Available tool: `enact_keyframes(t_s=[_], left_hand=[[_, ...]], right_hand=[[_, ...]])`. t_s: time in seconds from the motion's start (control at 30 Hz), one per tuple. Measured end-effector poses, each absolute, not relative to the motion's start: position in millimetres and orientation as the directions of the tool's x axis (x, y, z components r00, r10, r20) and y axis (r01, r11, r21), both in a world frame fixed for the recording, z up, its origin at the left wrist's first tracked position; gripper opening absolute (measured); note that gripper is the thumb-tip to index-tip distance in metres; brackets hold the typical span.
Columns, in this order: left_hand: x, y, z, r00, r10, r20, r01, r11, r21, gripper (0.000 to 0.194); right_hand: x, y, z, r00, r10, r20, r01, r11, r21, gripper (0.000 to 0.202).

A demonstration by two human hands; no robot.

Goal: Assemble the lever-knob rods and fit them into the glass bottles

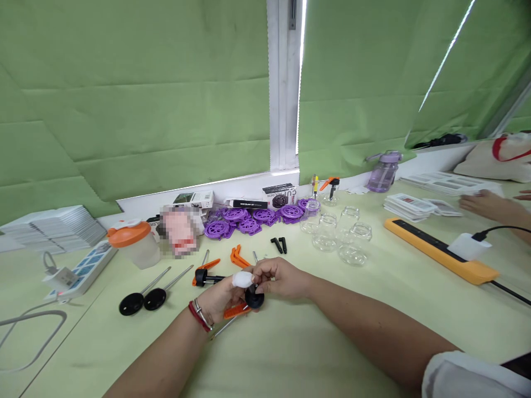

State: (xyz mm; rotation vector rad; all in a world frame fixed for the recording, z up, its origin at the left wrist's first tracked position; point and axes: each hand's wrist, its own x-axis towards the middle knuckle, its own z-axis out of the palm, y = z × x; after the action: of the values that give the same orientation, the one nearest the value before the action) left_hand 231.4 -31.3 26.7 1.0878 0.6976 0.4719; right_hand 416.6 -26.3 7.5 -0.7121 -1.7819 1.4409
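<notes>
My left hand (218, 301), with a white wrap on its thumb and bracelets at the wrist, is closed round a black round cap (254, 298). An orange lever (236, 311) and a thin metal rod (224, 327) stick out below that hand. My right hand (286, 276) pinches at the top of the black cap; its fingertips partly hide what they grip. Close by on the table lie a black pump part (202, 277), loose orange levers (238, 256) and two small black nozzles (282, 245). Several clear glass jars (326, 241) stand to the right.
Purple plastic wheels (250, 225) are heaped at the back before small boxes (279, 194). Two black-handled rods (155, 298) and an orange-lidded cup (139, 251) are at left. A yellow power strip (435, 249) lies right, near another person's hand (485, 204) and white cards (409, 206).
</notes>
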Motion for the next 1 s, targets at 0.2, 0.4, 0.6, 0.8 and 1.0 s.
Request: enact_keyframes(t_s=[0.2, 0.4, 0.6, 0.8, 1.0], left_hand=[[231.7, -31.2, 26.4, 0.671, 0.667, -0.324, 0.003, 0.434, 0.901, 0.042], [233.0, -31.6, 28.9, 0.685, 0.656, -0.317, 0.002, 0.434, 0.901, 0.038], [233.7, -32.3, 31.4, 0.694, 0.645, -0.32, 0.0, 0.444, 0.896, 0.042], [233.6, -32.9, 31.9, 0.677, 0.659, -0.326, -0.002, 0.445, 0.895, 0.039], [232.9, -33.2, 31.1, 0.665, 0.666, -0.338, 0.0, 0.453, 0.892, 0.034]], right_hand=[[416.2, -27.7, 10.2, -0.581, 0.788, 0.204, -0.026, 0.232, -0.972, 0.017], [416.1, -27.5, 11.6, -0.579, 0.783, 0.226, -0.033, 0.255, -0.966, 0.018], [416.4, -26.8, 9.9, -0.581, 0.786, 0.21, -0.032, 0.237, -0.971, 0.02], [416.2, -27.4, 10.7, -0.574, 0.796, 0.194, -0.006, 0.233, -0.972, 0.021], [415.1, -28.0, 11.4, -0.567, 0.8, 0.197, -0.031, 0.219, -0.975, 0.023]])
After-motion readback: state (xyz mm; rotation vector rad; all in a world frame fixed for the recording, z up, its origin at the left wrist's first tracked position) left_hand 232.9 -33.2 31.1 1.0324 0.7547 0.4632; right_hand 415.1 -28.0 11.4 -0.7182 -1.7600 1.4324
